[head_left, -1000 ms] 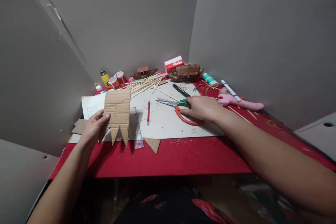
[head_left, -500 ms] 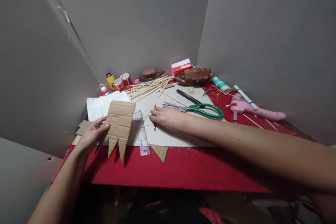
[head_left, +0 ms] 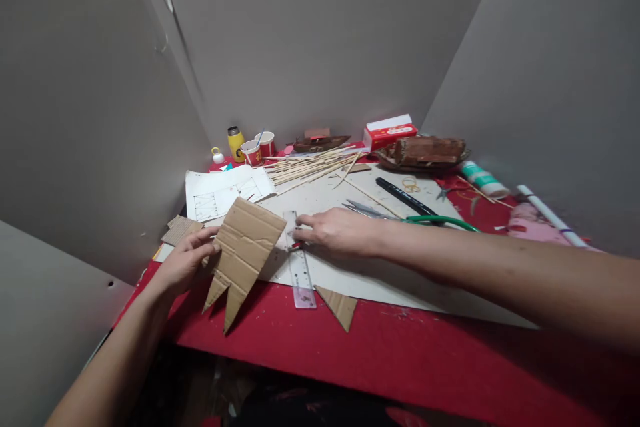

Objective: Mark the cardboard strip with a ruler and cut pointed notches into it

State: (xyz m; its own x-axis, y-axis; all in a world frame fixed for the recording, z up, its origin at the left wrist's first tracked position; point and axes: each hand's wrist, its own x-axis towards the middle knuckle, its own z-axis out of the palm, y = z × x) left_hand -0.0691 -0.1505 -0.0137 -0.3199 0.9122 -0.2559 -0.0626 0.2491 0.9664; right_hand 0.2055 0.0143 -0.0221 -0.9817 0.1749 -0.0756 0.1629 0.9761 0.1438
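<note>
My left hand [head_left: 193,257] pinches the left edge of a piece of brown cardboard [head_left: 253,240]. That cardboard is raised and tilted, with pointed teeth cut along its lower end. My right hand [head_left: 333,232] is over the white board, its fingers closed around a red pencil [head_left: 296,246] that is mostly hidden. Just under those fingertips lies a clear plastic ruler [head_left: 303,283]. A cardboard triangle [head_left: 341,307] rests on the red cloth beside the ruler. Behind my right forearm are scissors with green handles [head_left: 443,219], partly covered.
A drawn-on paper sheet [head_left: 227,190] lies at the left. Thin wooden sticks [head_left: 310,167] are piled at the back, near paper cups [head_left: 251,153] and a model boat [head_left: 423,153]. A black marker [head_left: 405,196] and pink glue gun [head_left: 535,225] are to the right. Grey walls enclose the table.
The view has turned, so things on the table appear further right. The cardboard has tilted in my left hand. My right hand has moved left to the ruler with the pencil.
</note>
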